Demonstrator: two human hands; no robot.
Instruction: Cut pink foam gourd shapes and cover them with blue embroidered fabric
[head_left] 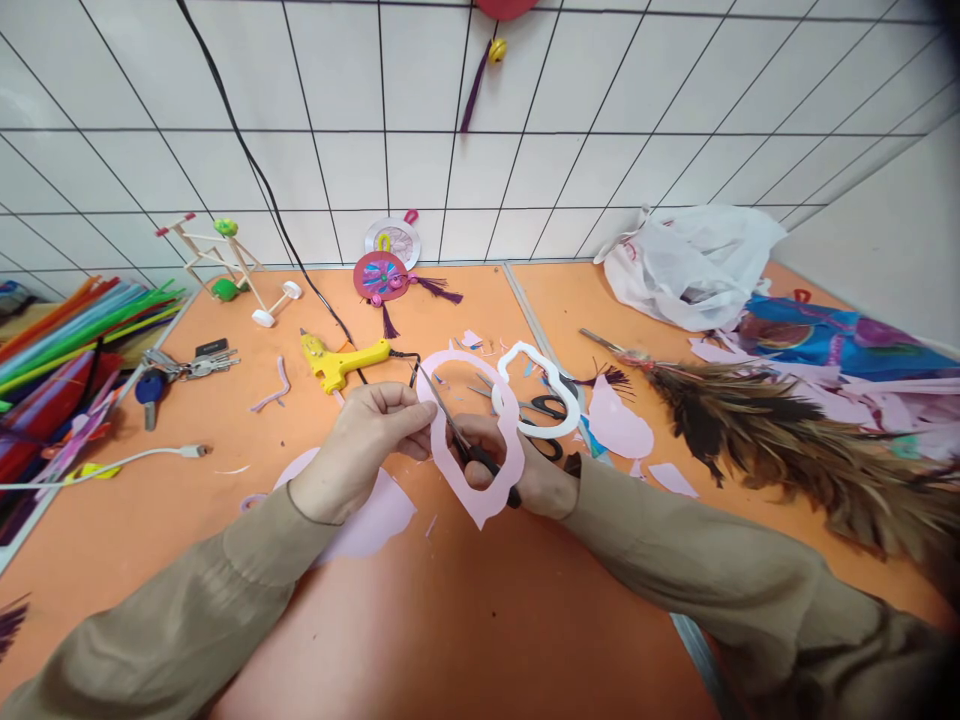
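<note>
My left hand (pixel 371 425) is closed, pinching the left edge of a pink paper ring cut-out (pixel 510 440) held above the orange table (pixel 480 620). My right hand (pixel 525 470) is wrapped round the black handles of a pair of scissors (pixel 457 435). Their blades point up and left through the ring's hole. A white ring of the same outline (pixel 541 375) lies just behind, resting over a second pair of black scissors (pixel 546 408). Pink paper offcuts (pixel 375 515) lie under my left wrist.
A yellow glue gun (pixel 337 362) with a black cord lies behind my hands. Keys (pixel 184 367), a white cable (pixel 150 457) and coloured pipe cleaners (pixel 67 330) are at the left. A feather duster (pixel 780 430), plastic bags (pixel 690 260) and pink scraps (pixel 619 420) fill the right.
</note>
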